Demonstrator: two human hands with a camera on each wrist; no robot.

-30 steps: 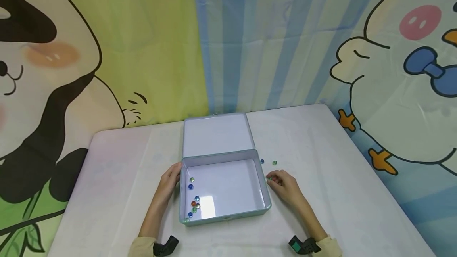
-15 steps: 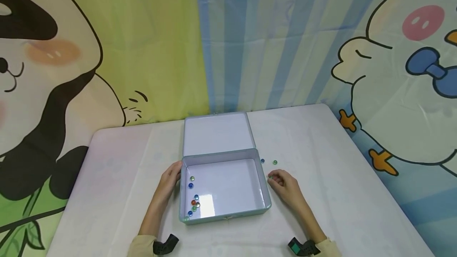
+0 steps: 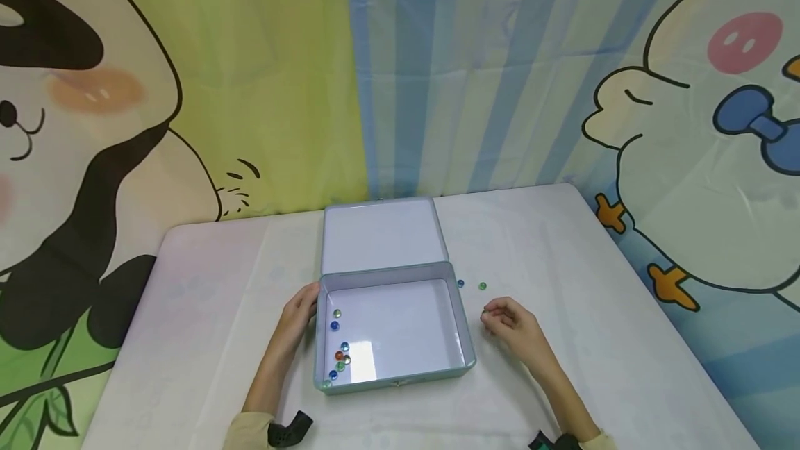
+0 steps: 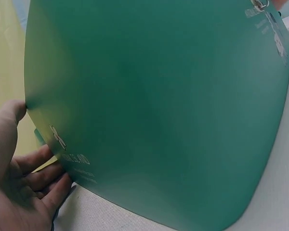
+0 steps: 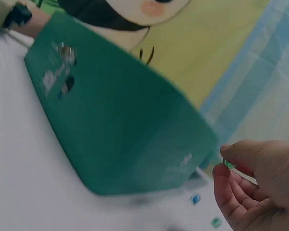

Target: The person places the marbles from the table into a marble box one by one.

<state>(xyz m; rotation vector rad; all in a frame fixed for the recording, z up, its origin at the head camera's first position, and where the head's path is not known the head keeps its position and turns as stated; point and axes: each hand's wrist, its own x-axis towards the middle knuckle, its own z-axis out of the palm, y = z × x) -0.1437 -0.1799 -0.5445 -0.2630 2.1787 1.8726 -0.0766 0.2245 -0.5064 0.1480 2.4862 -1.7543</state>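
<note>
A green box (image 3: 387, 386) with a pale inside stands with its hinged lid (image 3: 381, 236) laid back. Several glass marbles (image 3: 339, 355) lie along its left inner side. My left hand (image 3: 292, 321) holds the box's left side near the back corner, thumb at the rim and fingers bent at the edge, as the left wrist view shows. To the right of the box, my right hand (image 3: 514, 328) pinches a green marble (image 5: 228, 163) between thumb and forefinger. Beyond this hand, a blue marble (image 3: 460, 283) and another green marble (image 3: 482, 286) rest on the table.
A white cloth covers the table (image 3: 600, 283). Printed curtains (image 3: 412, 75) with cartoon animals rise at its back and sides. A metal latch (image 3: 397, 384) sits on the box's front wall, and a black wrist strap (image 3: 290, 429) is on the left sleeve.
My right hand has drawn a little to the right, away from the box's right wall, with the marble in its fingertips. The left hand and the box stay in place.
</note>
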